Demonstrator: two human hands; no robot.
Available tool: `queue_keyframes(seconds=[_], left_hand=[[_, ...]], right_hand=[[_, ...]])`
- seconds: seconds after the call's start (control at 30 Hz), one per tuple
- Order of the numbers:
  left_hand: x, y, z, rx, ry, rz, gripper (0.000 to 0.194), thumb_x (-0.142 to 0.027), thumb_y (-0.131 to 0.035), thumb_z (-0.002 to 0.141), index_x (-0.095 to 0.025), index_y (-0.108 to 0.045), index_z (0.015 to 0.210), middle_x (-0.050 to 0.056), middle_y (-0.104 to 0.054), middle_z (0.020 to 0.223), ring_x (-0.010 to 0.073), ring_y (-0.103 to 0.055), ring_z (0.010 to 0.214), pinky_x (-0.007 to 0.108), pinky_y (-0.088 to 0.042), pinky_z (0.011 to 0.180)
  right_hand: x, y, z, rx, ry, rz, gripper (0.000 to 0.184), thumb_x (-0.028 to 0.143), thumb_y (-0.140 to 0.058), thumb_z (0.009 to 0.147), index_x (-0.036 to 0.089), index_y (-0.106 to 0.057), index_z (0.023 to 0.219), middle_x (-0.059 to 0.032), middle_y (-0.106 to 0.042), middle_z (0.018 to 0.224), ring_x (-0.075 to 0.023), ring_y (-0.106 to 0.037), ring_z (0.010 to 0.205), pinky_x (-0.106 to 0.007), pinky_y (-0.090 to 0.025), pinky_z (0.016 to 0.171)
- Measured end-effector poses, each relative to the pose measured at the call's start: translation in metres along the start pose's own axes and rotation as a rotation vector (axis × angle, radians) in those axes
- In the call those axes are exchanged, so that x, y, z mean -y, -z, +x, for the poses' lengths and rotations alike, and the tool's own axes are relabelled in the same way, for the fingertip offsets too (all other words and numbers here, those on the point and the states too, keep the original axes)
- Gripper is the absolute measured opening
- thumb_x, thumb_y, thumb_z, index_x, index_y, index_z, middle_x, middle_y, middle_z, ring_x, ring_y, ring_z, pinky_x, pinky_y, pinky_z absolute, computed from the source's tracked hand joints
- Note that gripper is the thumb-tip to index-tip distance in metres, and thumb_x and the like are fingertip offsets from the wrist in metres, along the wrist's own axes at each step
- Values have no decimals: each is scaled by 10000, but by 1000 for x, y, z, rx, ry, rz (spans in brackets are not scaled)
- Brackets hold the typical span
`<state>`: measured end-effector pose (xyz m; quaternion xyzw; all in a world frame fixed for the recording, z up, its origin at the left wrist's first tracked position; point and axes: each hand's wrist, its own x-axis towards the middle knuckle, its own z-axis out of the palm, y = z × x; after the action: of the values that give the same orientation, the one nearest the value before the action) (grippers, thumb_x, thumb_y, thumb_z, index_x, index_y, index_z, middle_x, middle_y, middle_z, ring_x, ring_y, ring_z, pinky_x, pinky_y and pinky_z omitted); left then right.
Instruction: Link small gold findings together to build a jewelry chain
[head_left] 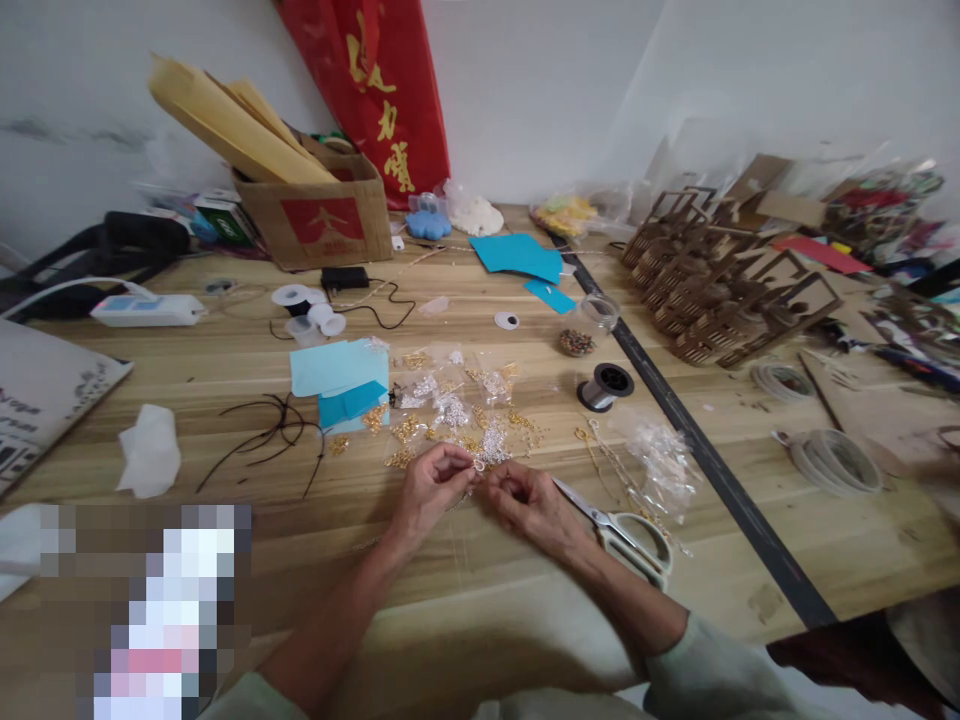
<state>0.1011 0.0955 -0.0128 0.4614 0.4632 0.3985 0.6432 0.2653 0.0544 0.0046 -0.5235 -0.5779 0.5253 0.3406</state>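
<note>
My left hand (437, 487) pinches a small pale ring (478, 465) between thumb and fingertips. Close beside it, my right hand (529, 503) has its fingers drawn together in a pinch; what they hold is too small to make out. A thin strand, perhaps chain, hangs below the left fingertips. Just beyond both hands lie piles of silver beads or findings (493, 442) and gold ones (406, 430), partly on small clear bags. White-handled scissors (637, 545) rest against the right forearm's outer side. Gold and silver chains (616, 465) stretch out right of the hands.
A wire spool (606, 386) stands beyond the scissors, near crumpled clear bags (664, 465). Blue paper pieces (337, 370) and tangled dark cord (274, 435) lie left. Brown wooden lantern-like frames (697, 280) fill the right back; a cardboard box (322, 215) stands at the left back.
</note>
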Motion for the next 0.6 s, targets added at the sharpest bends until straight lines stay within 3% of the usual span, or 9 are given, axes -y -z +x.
queue_keyframes(seconds=[0.37, 0.6], left_hand=[[-1, -1, 0, -6, -9, -17, 172, -231, -706, 655, -151, -645, 794, 13, -679, 719, 145, -648, 648, 254, -513, 617], [5, 1, 1, 5, -8, 5, 222, -260, -703, 676, -148, -709, 868, 47, -723, 785, 166, -661, 680, 286, -536, 647]], right_hand=[[0, -2, 1, 15, -31, 20, 322, 467, -531, 850, 148, -566, 828, 65, -453, 480, -70, -359, 410, -187, -275, 422], [-1, -1, 0, 10, -9, 3, 291, 420, -518, 867, 141, -602, 867, 74, -430, 471, -63, -349, 399, -181, -262, 413]])
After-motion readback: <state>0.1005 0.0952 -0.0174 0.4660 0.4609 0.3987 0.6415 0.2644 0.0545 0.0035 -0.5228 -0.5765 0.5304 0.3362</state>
